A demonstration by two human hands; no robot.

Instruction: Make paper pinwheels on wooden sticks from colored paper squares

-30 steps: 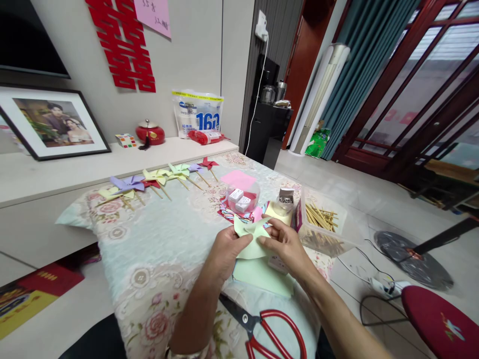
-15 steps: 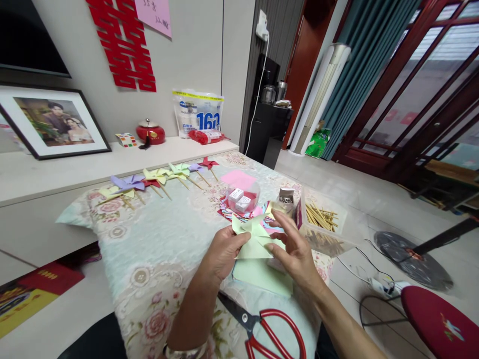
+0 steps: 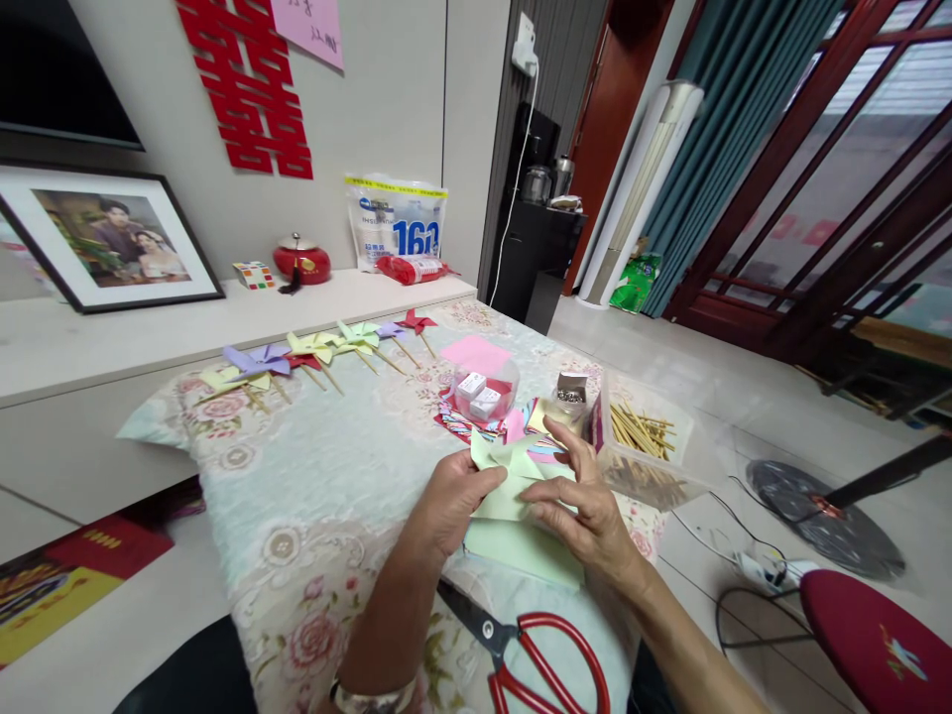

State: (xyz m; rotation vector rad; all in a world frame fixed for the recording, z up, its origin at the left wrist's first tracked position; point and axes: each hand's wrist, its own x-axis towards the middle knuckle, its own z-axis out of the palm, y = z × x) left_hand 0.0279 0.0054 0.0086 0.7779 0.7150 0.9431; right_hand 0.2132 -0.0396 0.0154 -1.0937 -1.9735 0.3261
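A light green paper pinwheel (image 3: 497, 502), partly folded, is in front of me, its corners curled in toward the centre. My left hand (image 3: 448, 501) grips its left side, the thumb pressed near the middle. On the right, my right hand (image 3: 591, 511) pinches a paper edge between thumb and index finger, with other fingers raised. Below the hands lies a stack of light green paper sheets (image 3: 521, 555). Scissors (image 3: 489, 631) with red handles rest on the tablecloth (image 3: 334, 496) nearest me.
Several finished pinwheels on sticks, including a purple one (image 3: 257, 363), line the far left edge. Behind my hands are a clear round container (image 3: 506, 392), paper scraps, and a small box of metal pins (image 3: 571, 395). A plastic bin (image 3: 654, 483) of wooden sticks (image 3: 636, 426) stands right.
My right thumb and index finger have drawn together at the paper's right side. The view has shifted slightly; the left hand keeps its hold.
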